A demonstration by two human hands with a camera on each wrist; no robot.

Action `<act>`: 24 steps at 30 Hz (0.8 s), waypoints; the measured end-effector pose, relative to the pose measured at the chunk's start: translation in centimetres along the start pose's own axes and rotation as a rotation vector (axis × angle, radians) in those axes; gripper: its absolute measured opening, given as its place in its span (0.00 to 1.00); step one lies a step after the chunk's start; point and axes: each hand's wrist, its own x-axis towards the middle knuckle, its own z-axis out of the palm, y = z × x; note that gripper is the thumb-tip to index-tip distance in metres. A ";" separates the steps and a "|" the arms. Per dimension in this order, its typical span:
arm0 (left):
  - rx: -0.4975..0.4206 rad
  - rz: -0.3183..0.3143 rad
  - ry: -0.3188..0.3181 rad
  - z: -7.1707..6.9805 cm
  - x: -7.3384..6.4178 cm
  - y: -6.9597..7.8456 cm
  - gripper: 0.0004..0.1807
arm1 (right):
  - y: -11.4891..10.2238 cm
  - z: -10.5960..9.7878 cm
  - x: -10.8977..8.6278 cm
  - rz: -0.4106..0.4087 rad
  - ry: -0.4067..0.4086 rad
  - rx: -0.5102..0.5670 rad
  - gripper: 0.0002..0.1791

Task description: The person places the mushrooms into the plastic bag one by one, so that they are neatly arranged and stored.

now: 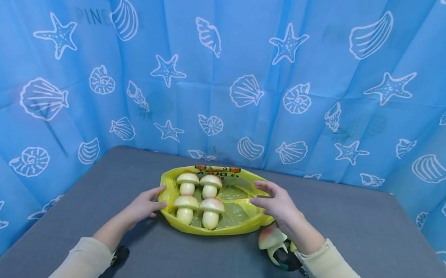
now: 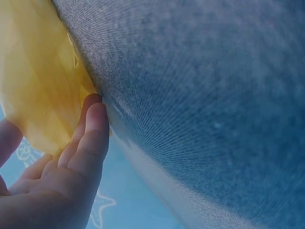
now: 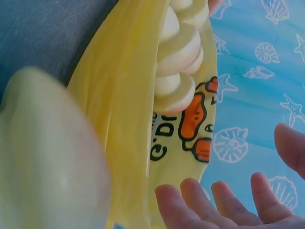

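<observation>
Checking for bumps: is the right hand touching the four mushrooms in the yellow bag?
Apart: in the head view, a bare stretch of yellow bag separates the right hand from the four mushrooms.

A thin yellow plastic bag lies on the gray surface, its wide mouth open, wrinkled along the sides. Its far wall bears black lettering and an orange, black-outlined print. Four cream-colored mushrooms sit in its left half, in two rows of two, pink blush on their smooth rounded caps, stems thick and pale; whether they stand or lean is unclear. The fingers of the left hand touch the bag's left end. Another pale, red-tinged piece, partly hidden, is just outside the bag's near right side.
</observation>
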 end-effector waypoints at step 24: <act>-0.018 0.008 -0.015 -0.1 -0.2 0.1 0.34 | 0.5 -4.3 -1.5 -0.078 0.055 -0.115 0.33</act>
